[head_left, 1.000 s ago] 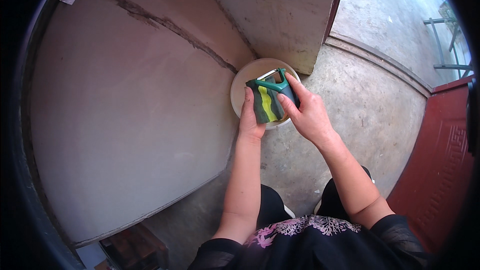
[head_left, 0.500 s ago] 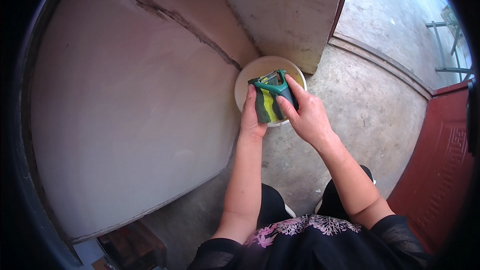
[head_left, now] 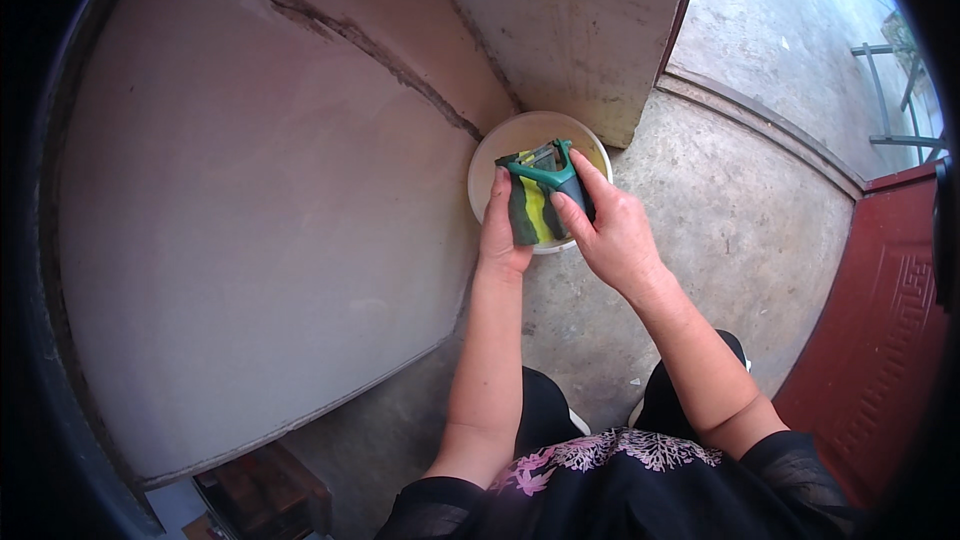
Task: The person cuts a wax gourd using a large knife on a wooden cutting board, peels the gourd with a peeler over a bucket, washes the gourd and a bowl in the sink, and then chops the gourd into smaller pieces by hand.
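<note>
Over a white round plastic bucket (head_left: pixel 481 180), the left hand (head_left: pixel 503 237) grips a dark-green, yellow-striped vegetable chunk (head_left: pixel 534 208), probably firm, slick where yellow, best held by its dark sides; the right hand (head_left: pixel 615 232) clasps a green Y-shaped plastic peeler (head_left: pixel 562 178).

We were in what looked like a home, just inside its doorway: we saw a concrete floor (head_left: pixel 720 200), a stained wall (head_left: pixel 570 35), a red door (head_left: pixel 865 330) and a sill (head_left: pixel 760 126) with bright paving (head_left: pixel 780 15) beyond. The peeler (head_left: pixel 570 186) above a bucket (head_left: pixel 486 165) looked domestic too.
</note>
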`<state>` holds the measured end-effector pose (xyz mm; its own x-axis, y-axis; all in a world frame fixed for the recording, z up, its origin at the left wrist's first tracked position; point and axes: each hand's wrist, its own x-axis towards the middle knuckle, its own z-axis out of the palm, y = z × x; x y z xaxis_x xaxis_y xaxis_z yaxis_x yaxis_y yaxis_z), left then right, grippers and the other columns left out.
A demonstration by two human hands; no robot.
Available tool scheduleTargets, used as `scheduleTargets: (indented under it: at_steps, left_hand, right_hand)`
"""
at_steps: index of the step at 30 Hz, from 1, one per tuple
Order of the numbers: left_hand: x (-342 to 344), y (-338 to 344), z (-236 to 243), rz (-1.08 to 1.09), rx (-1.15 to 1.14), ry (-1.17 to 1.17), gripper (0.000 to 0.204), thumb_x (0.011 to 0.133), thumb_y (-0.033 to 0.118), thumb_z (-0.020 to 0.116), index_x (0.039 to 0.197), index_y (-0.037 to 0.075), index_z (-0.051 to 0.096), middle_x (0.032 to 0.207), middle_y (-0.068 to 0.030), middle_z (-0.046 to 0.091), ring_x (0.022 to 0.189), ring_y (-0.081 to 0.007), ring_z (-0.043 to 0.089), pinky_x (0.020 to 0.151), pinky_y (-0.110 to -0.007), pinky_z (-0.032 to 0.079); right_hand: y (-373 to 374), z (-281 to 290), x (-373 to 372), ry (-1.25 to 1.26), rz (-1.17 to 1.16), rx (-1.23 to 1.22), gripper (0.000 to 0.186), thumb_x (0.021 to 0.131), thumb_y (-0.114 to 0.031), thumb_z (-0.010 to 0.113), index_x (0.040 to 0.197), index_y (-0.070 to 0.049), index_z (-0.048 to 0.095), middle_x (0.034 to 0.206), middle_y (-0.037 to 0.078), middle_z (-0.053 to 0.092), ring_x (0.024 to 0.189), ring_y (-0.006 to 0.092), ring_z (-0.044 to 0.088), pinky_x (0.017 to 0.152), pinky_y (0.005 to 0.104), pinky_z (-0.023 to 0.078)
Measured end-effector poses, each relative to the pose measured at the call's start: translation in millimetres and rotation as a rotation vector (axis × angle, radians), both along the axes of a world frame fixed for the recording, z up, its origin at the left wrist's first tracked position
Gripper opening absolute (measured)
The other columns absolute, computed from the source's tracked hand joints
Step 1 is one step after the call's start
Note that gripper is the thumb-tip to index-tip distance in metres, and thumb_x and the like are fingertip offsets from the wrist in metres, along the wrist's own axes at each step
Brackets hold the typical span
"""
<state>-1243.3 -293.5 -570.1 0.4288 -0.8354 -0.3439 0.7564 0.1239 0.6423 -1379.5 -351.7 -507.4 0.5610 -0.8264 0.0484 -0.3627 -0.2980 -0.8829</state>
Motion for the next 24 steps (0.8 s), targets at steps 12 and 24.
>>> scheduleTargets:
  at_steps: [12, 24]
  left_hand:
    - [-1, -4, -1, -0.023, 0.010, 0.006, 0.052, 0.085, 0.046, 0.059, 0.119, 0.008, 0.052, 0.114, -0.0047, 0.058, 0.103, -0.0172, 0.055, 0.091, -0.033, 0.044]
    - [1, -8, -13, 0.011, -0.035, 0.029, 0.044, 0.089, 0.043, 0.054, 0.118, 0.009, 0.053, 0.113, -0.0035, 0.059, 0.104, -0.0168, 0.055, 0.091, -0.032, 0.044]
  right_hand:
    - [-4, -3, 1, 0.005, -0.014, 0.001, 0.052, 0.085, -0.028, 0.058, 0.126, 0.001, 0.045, 0.091, 0.023, 0.062, 0.083, 0.0372, 0.061, 0.072, 0.0427, 0.049]
    - [-3, -8, 6, 0.044, -0.015, -0.033, 0.052, 0.086, -0.028, 0.057, 0.127, 0.002, 0.045, 0.088, 0.023, 0.062, 0.081, 0.0367, 0.062, 0.071, 0.0428, 0.049]
